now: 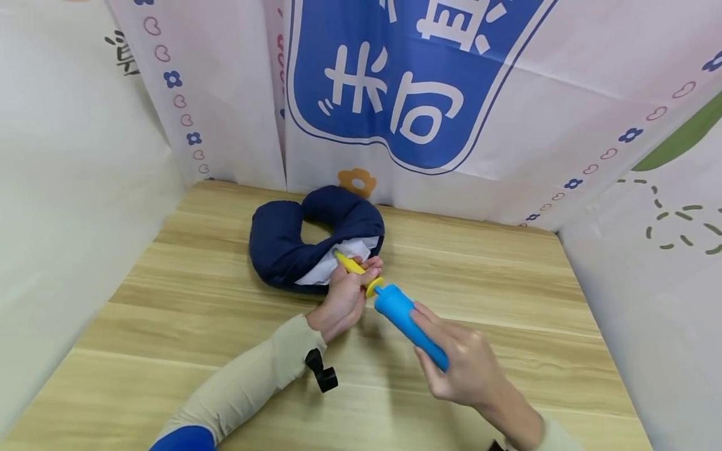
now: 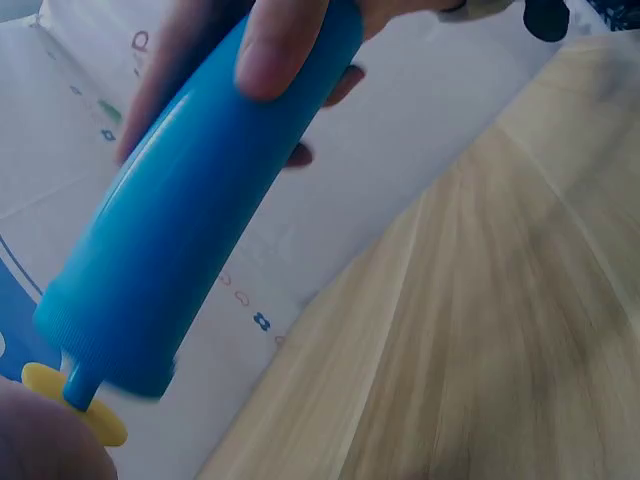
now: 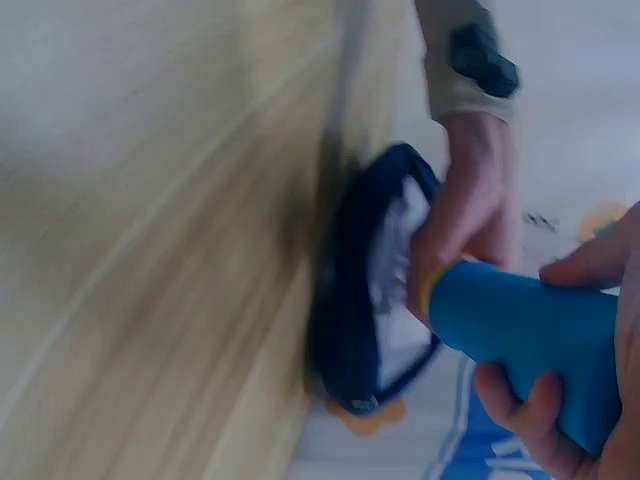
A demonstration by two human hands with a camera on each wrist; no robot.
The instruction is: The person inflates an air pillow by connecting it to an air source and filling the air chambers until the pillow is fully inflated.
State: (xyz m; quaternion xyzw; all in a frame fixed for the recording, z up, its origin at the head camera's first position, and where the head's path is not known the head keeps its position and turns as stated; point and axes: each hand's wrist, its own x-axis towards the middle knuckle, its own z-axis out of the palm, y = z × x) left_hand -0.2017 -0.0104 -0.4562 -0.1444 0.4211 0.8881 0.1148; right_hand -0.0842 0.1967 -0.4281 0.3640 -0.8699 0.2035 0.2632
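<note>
Hand pump on a wooden table (image 1: 507, 269). The right hand (image 1: 468, 369) wraps its curled fingers (image 1: 431, 316) round the blue pump barrel (image 1: 408, 316). The left hand (image 1: 344, 297) pinches the yellow nozzle (image 1: 350, 263) between thumb and fingers, just beside the barrel's front end, its tip at the white opening of the navy neck pillow (image 1: 293, 238).

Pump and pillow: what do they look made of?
Pump: likely plastic, smooth blue barrel with a soft sheen, yellow nozzle. Pillow: navy fabric, matte and creased, probably a soft cover; a white lining shows at the opening.
</note>
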